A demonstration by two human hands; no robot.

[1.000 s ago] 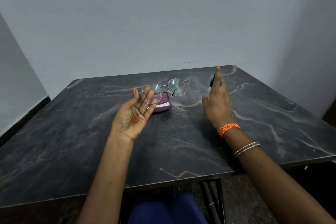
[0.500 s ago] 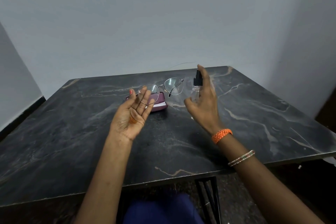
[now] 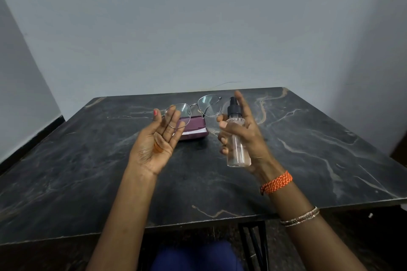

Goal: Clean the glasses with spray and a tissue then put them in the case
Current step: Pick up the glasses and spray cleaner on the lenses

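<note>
In the head view, the person's left hand point(image 3: 157, 141) is raised palm-up above the dark marbled surface point(image 3: 88, 171), with its fingers nearly straight. The metal-framed glasses point(image 3: 193, 109) rest against these fingertips: the left lens lies over the fingers, with the thumb at its left edge, and the right lens sticks out to the right and far side, clear of the hand. How firmly the glasses are pinched cannot be told from here.

The right hand point(image 3: 246, 136) grasps a clear spray bottle point(image 3: 236, 138), with the thumb and the lower fingers curled around its transparent body. The index finger extends upward beside the black pump nozzle point(image 3: 233, 106), its tip above the top of the nozzle. The bottle stands roughly upright, just right of the glasses' right lens and apart from it.

A maroon glasses case point(image 3: 193, 131) lies on the surface behind and below the left hand, partly hidden by the fingers. A pale strip shows along its near edge; it cannot be told whether this is a tissue or the case's lining.

An orange braided band point(image 3: 277, 182) circles the right wrist, and thin metallic bangles point(image 3: 300, 218) sit nearer along the forearm. A small orange mark shows on the left palm, and the left thumbnail is painted pink. Grey walls rise behind the surface. Blue fabric point(image 3: 193, 257) and a black metal frame point(image 3: 253, 244) show below its near edge.
</note>
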